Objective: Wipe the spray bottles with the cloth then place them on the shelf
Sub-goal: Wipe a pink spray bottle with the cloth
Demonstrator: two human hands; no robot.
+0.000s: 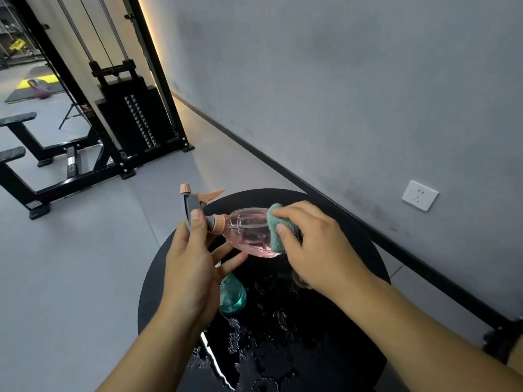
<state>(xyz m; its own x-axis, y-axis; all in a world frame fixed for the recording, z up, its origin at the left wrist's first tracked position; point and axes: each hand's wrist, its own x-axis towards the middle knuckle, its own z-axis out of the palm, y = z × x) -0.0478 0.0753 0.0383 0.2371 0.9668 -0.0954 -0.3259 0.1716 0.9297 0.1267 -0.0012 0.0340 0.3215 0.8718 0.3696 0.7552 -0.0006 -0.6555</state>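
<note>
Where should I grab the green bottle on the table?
Probably from above, round its body. The green bottle sits on the wet black table, its upper part hidden under the left hand, so the neck can't be judged. Water lies around it, so it may be slippery; grip firmly.

We see only part of the teal spray bottle [232,295], its top hidden behind our left hand [192,267]. Our right hand [314,244] and the green cloth [276,230] cover the base of the pink spray bottle [249,232]. The round black table [353,321] runs off the bottom edge.
</note>
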